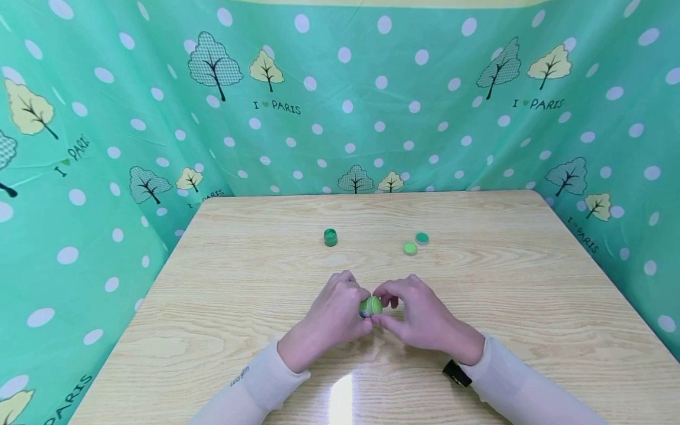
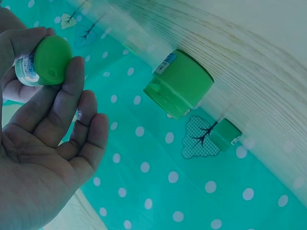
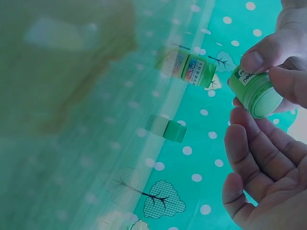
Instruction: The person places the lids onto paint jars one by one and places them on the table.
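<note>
A light green paint jar (image 1: 371,306) lies tilted on its side between both hands, close over the table near its middle. My left hand (image 1: 334,310) grips it round the body; in the left wrist view the jar's rounded green end (image 2: 53,60) shows beside a bent finger. With thumb and fingers, my right hand (image 1: 419,313) pinches the other end at the rim. In the right wrist view, a ringed, pale green end of the paint jar (image 3: 265,103) faces the right hand's fingers (image 3: 261,158), and a white label shows on its side.
A dark green jar (image 1: 330,238) stands uncapped further back on the wooden table (image 1: 255,254). Right of it lie a light green lid (image 1: 410,248) and a darker green lid (image 1: 422,238). A green dotted curtain (image 1: 372,118) encloses the back and sides.
</note>
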A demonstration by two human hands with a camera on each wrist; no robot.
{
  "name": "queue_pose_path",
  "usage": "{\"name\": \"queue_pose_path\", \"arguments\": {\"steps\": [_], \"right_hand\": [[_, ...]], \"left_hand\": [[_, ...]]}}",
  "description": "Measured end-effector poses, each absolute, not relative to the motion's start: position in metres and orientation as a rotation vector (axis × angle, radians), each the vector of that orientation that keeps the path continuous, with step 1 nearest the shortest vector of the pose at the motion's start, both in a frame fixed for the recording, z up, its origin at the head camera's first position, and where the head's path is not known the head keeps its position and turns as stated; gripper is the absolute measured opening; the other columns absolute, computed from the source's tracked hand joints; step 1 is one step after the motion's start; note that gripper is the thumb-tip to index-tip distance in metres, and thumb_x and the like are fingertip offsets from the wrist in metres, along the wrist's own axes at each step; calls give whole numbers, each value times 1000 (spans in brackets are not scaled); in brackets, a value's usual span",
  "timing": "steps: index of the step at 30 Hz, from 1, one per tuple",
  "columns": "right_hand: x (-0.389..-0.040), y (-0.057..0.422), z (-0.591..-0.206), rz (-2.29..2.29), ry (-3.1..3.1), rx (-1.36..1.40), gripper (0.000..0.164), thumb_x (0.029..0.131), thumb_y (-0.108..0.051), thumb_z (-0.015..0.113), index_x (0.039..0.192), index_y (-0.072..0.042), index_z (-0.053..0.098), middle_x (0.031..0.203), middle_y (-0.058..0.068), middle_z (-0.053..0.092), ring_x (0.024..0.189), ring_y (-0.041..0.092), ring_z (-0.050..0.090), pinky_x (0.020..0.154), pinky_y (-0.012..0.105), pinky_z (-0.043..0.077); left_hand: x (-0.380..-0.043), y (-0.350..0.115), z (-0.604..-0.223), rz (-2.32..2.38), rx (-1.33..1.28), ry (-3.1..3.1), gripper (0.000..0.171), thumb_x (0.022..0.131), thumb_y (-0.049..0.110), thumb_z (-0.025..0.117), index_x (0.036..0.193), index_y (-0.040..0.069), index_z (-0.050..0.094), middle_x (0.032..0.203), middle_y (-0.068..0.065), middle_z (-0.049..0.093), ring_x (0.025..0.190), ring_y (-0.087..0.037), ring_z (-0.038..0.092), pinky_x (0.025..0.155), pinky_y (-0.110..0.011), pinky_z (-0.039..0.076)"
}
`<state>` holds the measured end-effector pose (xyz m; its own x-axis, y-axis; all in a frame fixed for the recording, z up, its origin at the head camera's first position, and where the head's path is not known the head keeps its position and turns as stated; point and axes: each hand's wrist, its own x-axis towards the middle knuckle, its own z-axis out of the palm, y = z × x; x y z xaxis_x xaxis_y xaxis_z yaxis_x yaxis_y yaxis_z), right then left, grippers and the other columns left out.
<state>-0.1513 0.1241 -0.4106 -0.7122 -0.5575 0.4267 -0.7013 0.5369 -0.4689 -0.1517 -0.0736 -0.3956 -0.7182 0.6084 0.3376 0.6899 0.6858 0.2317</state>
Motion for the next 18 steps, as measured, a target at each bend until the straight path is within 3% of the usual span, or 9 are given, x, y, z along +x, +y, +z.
{"name": "queue_pose_path", "arguments": {"steps": [18], "right_hand": [[-150, 123, -406, 902, -2565, 1066, 24, 79, -36, 76, 94, -20, 68, 79, -18, 61, 71, 6, 56, 69, 25, 37]], "left_hand": [[-151, -72, -395, -475, -1022, -2659, 23, 65, 24, 80, 59, 21, 58, 57, 13, 55, 72, -10, 45, 71, -25, 39]]}}
